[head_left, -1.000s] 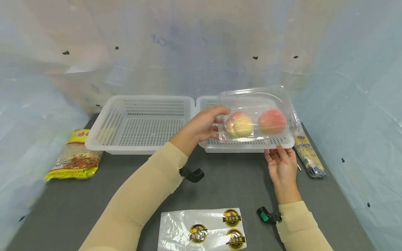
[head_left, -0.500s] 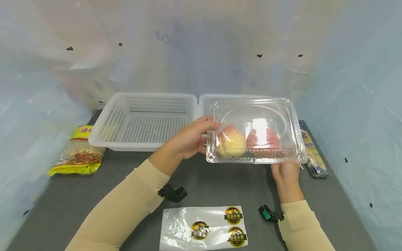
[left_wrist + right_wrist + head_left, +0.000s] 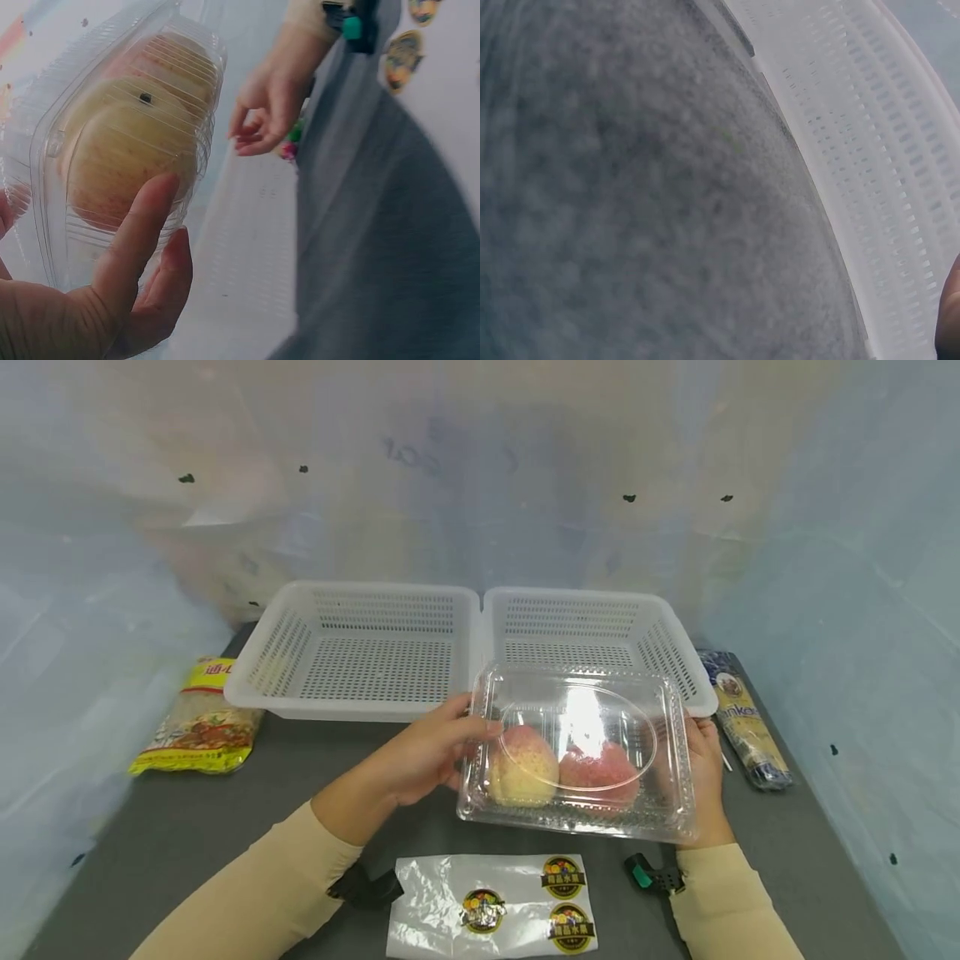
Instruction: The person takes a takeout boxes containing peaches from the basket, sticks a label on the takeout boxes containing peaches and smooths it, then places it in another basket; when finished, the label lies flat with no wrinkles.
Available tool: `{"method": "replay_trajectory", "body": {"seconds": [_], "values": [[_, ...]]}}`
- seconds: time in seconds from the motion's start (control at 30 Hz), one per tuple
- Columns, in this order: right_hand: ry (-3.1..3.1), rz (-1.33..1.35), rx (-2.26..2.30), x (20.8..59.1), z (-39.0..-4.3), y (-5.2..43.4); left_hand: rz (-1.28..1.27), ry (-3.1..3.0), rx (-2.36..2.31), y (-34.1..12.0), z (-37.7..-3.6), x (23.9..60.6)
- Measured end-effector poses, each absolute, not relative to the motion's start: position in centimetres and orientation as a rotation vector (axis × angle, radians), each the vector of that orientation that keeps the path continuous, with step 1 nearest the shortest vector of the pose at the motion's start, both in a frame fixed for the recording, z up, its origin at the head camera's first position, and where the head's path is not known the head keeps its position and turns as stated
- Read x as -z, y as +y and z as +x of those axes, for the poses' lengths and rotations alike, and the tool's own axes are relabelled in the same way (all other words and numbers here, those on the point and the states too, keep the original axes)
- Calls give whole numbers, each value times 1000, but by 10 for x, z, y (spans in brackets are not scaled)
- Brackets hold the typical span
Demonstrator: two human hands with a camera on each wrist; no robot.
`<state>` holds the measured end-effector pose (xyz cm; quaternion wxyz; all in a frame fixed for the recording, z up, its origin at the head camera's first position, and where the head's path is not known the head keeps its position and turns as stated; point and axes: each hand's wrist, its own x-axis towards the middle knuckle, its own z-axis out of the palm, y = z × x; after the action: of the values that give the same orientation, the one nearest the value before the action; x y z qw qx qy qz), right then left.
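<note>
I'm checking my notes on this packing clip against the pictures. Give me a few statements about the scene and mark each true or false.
1. The clear clamshell box holds two peaches. True.
2. The box sits inside the right basket. False: it is in front of the baskets, over the table.
3. The left hand grips the box's left end. True.
4. The sticker sheet carries five round labels. False: three show.
5. The right hand is at the box's right end. True.
</note>
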<state>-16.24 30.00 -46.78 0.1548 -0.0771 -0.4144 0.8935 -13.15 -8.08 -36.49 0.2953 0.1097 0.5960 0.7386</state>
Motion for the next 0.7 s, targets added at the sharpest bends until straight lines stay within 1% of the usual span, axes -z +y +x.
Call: {"method": "replay_trajectory", "body": {"seconds": [0.07, 0.13, 0.23, 0.47, 0.57, 0.7], "values": [[-1175, -301, -2561, 465, -162, 300, 271, 1579, -1965, -84, -125, 374], [-934, -285, -2649, 463, -164, 298, 246, 1571, -1968, -87, -118, 384], [-769, -222, -2736, 461, -163, 293, 205, 1587, -1957, -90, -109, 399], [-879, -138, -2954, 461, -150, 291, 128, 1646, -1924, -103, -94, 419], [-963, -36, -3006, 461, -141, 289, 102, 1657, -1925, -111, -92, 426], [-1087, 187, -3031, 460, -133, 286, 67, 1675, -1935, -123, -92, 432]]}}
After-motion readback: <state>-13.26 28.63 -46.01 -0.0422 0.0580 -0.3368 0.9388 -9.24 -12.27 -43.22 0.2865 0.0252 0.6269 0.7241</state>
